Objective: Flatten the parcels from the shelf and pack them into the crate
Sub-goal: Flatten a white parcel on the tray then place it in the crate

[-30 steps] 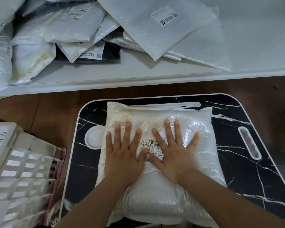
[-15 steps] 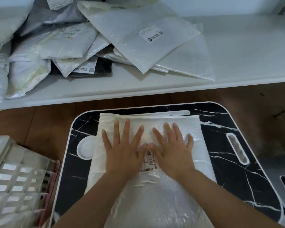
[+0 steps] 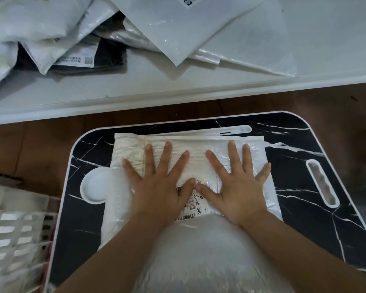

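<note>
On the marbled desk at frame centre, both hands are sliding further up the parcel, left hand and right hand each a spread, flat grip, driving air toward its bulging lower end, so flattening is progressing.

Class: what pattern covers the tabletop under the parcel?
Black marble with white veins on the tabletop, head view.
</note>
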A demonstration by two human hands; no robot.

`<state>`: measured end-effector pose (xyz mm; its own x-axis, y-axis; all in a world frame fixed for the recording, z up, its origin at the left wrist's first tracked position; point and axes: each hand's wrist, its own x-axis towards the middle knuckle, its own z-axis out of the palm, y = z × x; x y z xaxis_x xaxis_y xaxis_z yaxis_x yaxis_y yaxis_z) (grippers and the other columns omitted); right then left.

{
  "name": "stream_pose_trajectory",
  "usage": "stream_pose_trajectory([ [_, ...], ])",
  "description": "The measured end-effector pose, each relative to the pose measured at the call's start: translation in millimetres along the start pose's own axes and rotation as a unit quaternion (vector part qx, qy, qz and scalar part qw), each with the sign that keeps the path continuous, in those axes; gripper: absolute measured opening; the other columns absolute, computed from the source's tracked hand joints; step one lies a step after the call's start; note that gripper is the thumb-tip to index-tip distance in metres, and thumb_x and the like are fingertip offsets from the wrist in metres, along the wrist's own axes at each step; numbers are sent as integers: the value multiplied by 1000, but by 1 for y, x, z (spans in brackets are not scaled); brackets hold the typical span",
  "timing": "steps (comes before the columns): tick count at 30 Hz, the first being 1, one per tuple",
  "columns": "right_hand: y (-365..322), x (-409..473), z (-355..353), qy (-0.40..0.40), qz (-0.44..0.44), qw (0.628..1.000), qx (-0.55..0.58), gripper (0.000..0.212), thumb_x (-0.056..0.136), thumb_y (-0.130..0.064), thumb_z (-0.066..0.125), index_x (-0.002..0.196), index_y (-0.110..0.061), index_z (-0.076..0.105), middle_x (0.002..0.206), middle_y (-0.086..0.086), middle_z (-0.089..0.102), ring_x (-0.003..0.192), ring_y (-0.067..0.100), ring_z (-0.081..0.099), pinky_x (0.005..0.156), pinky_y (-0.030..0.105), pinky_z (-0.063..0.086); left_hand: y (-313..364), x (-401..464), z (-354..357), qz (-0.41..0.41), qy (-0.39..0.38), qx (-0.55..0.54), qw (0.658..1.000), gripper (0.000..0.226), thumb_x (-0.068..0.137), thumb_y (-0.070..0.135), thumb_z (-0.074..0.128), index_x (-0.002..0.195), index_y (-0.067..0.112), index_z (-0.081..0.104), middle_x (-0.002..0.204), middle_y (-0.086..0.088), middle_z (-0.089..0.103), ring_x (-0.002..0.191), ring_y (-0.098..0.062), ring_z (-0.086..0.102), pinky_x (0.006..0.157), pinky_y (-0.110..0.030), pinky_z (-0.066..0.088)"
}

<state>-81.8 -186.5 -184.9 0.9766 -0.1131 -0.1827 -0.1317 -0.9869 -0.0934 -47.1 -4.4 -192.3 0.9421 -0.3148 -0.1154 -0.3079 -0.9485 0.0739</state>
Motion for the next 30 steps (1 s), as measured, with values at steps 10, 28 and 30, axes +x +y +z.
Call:
stream_pose_trajectory([
  [10, 0, 2, -6, -51, 3, 998, -23, 85, 66, -89, -10, 142, -55, -19, 159, -1, -25, 142, 30, -31, 104, 75, -7, 1, 4, -2, -9, -36, 15, 999, 63, 83, 71, -8, 140, 50, -26, 157, 7, -23, 143, -32, -26, 103, -74, -8],
  [28, -48, -124, 8, -86, 7, 996, -18, 70, 76, -82, -7, 137, -55, -30, 146, 1, -48, 130, 32, -48, 100, 79, -8, -7, -132, 4, -37, -10, -14, 999, 63, 91, 68, 20, 149, 44, 18, 160, 1, 16, 146, -38, 9, 99, -79, 9],
  [30, -47, -126, 15, -47, 3, 999, -16, 69, 81, -81, -1, 142, -55, -21, 151, 3, -41, 135, 33, -41, 100, 80, -4, -6, -134, 7, -38, -4, -23, 999, 63, 92, 67, 17, 150, 43, 15, 161, 1, 11, 147, -37, 4, 100, -79, 7],
])
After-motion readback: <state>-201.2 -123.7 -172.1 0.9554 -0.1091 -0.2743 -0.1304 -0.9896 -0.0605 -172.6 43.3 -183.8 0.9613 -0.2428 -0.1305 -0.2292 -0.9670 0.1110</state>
